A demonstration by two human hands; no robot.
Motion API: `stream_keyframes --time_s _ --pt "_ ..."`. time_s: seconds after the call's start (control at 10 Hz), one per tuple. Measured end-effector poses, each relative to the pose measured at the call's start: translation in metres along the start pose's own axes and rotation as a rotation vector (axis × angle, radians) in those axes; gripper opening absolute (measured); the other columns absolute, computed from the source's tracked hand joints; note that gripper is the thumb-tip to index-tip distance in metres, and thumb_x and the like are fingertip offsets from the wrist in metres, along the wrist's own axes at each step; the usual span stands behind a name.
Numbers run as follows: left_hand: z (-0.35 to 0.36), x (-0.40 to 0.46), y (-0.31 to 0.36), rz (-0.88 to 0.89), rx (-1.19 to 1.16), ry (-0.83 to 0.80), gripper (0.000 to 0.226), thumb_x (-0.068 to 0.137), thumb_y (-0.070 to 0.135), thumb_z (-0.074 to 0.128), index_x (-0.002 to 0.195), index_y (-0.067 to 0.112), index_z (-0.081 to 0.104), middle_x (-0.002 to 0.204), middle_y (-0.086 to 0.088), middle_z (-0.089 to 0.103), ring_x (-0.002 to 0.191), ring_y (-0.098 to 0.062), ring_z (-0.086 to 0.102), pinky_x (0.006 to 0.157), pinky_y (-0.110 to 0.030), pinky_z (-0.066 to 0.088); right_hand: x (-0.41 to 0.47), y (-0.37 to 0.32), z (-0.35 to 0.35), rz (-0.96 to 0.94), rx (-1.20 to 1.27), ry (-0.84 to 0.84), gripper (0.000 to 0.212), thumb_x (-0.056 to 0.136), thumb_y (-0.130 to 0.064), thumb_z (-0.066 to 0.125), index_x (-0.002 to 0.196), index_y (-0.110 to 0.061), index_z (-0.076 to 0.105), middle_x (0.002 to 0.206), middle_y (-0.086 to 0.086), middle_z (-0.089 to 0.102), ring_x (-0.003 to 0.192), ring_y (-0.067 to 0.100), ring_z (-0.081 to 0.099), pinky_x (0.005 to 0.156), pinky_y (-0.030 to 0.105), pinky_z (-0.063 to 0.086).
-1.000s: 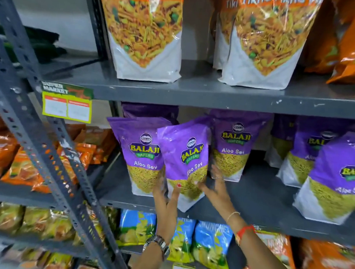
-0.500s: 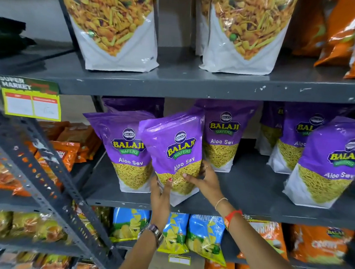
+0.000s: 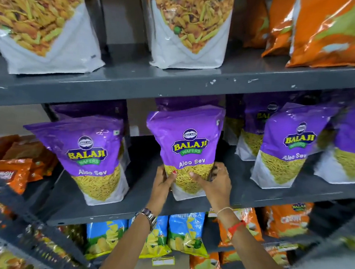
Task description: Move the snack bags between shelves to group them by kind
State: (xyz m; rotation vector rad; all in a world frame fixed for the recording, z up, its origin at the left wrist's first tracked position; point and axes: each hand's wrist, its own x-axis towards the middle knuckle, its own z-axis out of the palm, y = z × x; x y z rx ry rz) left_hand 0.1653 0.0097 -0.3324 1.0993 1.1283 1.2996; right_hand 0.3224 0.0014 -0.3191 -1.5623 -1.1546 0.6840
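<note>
A purple sev bag (image 3: 189,147) is gripped low down from both sides, left hand (image 3: 163,182) and right hand (image 3: 216,182) pressed around it. It's held upright on the middle shelf (image 3: 138,199), between more purple bags (image 3: 91,157). Mix bags (image 3: 188,30) are parked on the shelf above.

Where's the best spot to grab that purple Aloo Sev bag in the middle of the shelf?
Probably low on its two side edges, coming from the front, as the left hand and right hand do now. The purple bag stands upright with its broad face forward and the upper shelf close above its top, so a grip from above looks cramped.
</note>
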Motion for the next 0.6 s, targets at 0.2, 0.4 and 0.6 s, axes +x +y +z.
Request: stream_keyframes --time_s 0.2,0.4,0.6 --pt "0.0077 0.0094 -0.0034 -0.018 0.031 -0.066 0.022 0.092 0.010 0.054 0.108 0.025 0.051 0.114 -0.003 0.061 0.108 -0.022 0.059 0.102 -0.053 0.044 0.0010 0.0093 -0.0038 0.035 0.003 0.054 0.073 0.044 -0.067 0.079 0.095 -0.022 0.051 0.093 0.008 0.064 0.084 0.024 0.064 0.075 0.046 0.056" --pt "0.0086 0.0113 -0.0036 -0.032 0.017 -0.085 0.026 0.093 0.010 0.051 0.116 0.023 0.049 0.121 -0.006 0.059 0.115 -0.025 0.057 0.104 -0.052 0.044 0.0012 0.0087 0.0001 -0.002 -0.017 0.072 0.068 0.055 -0.058 0.081 0.102 -0.019 0.052 0.100 0.004 0.060 0.094 0.026 0.063 0.079 0.047 0.055" --pt "0.0139 0.0095 0.0009 -0.047 -0.023 -0.070 0.043 0.094 0.012 0.049 0.135 0.016 0.039 0.131 -0.004 0.054 0.124 -0.025 0.053 0.105 -0.045 0.044 0.0000 0.0061 -0.0004 -0.017 -0.077 0.068 0.073 0.060 -0.058 0.080 0.112 -0.016 0.049 0.108 0.005 0.058 0.100 0.025 0.062 0.077 0.045 0.056"
